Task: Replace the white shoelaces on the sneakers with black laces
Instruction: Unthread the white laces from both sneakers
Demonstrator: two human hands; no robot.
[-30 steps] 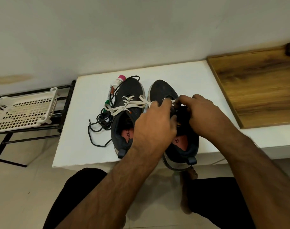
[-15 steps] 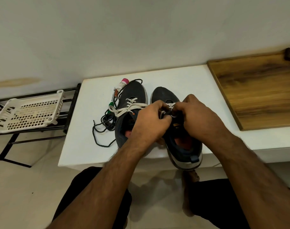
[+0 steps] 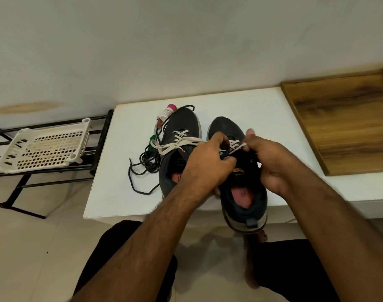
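Head view: the left hand and right hand are working over the right sneaker, whose heel is now jutting over the white bench edge, nearer the person than a second ago. Both hands are pinching its white lace, now showing loosened between them. Judged, unlacing is just starting. Left of the left hand, the other sneaker is remaining laced white; black laces are lying beyond it.
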